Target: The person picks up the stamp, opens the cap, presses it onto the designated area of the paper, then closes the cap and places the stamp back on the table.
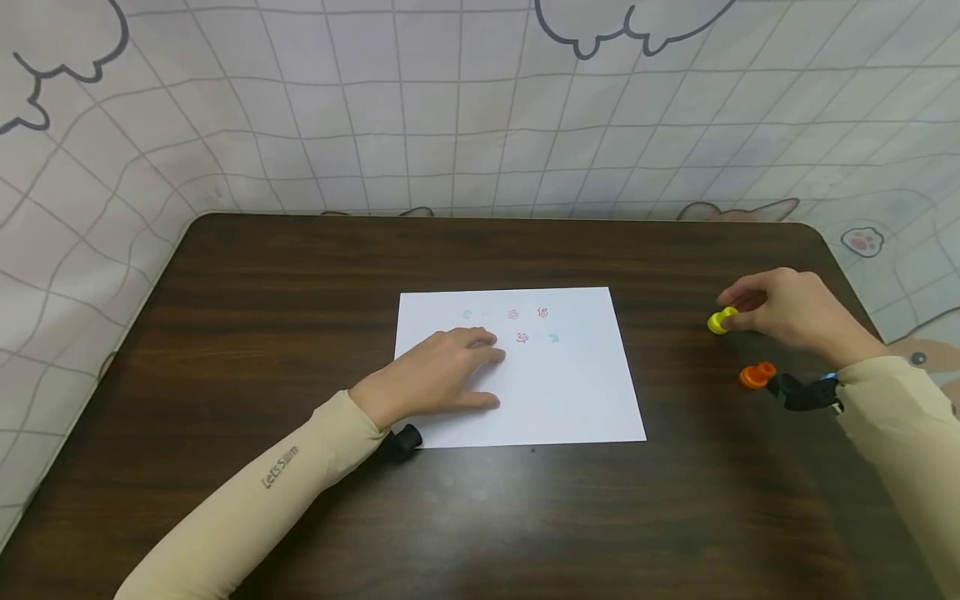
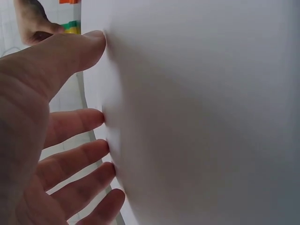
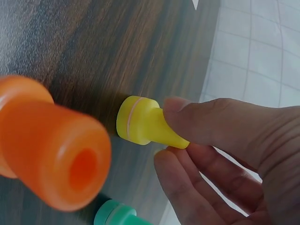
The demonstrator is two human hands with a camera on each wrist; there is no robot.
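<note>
My left hand rests with fingers spread on a white sheet of paper, its fingertips touching the sheet in the left wrist view. Small red and blue-green prints mark the paper's upper part. At the right of the table, my right hand pinches a yellow stamp by its narrow handle, thumb on one side and fingers on the other. Nearer me stands an orange stamp, large in the right wrist view. A green stamp shows partly at that view's bottom edge; in the head view it is hidden.
The dark wooden table has rounded far corners. A pale grid-patterned cloth with cartoon outlines hangs behind and beside it. A black wrist device sits under the right sleeve, close to the orange stamp; another black piece is at the left wrist.
</note>
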